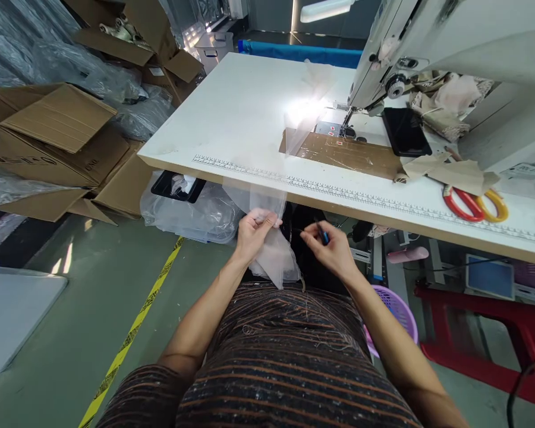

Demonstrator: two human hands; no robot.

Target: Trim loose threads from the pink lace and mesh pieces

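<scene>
Sheer white fabric [274, 258] hangs over the table's front edge and drapes down to my lap. My left hand [255, 233] is closed on it, the thumb pressing a fold against the fingers. To the right, a little apart from the cloth, my right hand [332, 246] is closed round a small black-and-blue tool [323, 233]; its kind is mostly hidden by the fingers. Thumb and forefinger of that hand are pinched together, and a thin thread seems to run from them toward the fabric.
A sewing machine [383, 71] stands on the white table [232, 113], with a phone [405, 132] and red-and-yellow-handled scissors [475, 205]. Cardboard boxes [49, 137] lie left. A purple basket [396, 312] and a red stool [468, 351] are at right.
</scene>
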